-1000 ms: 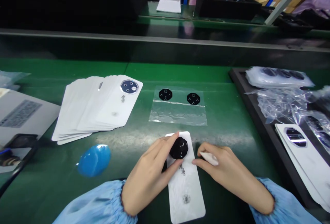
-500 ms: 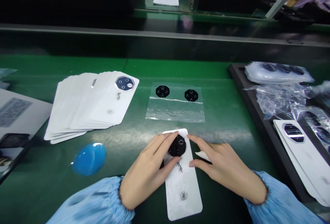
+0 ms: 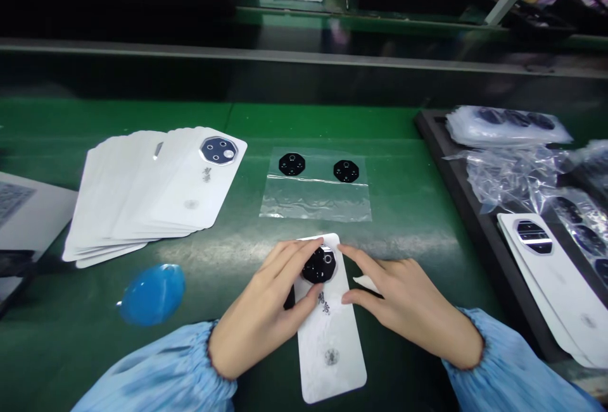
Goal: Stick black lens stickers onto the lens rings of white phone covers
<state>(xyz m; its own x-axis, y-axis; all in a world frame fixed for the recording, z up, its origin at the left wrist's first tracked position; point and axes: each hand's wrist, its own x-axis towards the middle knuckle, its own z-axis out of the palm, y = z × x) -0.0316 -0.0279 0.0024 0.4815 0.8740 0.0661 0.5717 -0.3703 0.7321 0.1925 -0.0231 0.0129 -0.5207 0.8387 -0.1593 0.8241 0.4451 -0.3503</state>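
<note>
A white phone back panel (image 3: 333,330) lies upright before me, with a black octagonal lens cover (image 3: 321,265) at its top. My left hand (image 3: 266,303) reaches over the panel from the left, index finger and thumb set around the lens cover at its upper and lower edges. At the panel's right edge, my right hand (image 3: 403,295) rests its index fingertip near the top corner and its thumb lower down, the two apart. A small white pointed piece (image 3: 366,283) shows between those fingers; what it is I cannot tell.
A clear plastic sheet (image 3: 316,200) bearing two black lens covers (image 3: 291,164) lies beyond the panel. Fanned white panels (image 3: 156,190) and a blue oval object (image 3: 152,295) are on the left. A dark tray (image 3: 449,165) with plastic bags and white panels (image 3: 555,285) stands right. A co-worker's hand shows behind.
The whole view has shifted slightly, so things appear a little further left and higher. Both hands keep nearly the same places at the panel.
</note>
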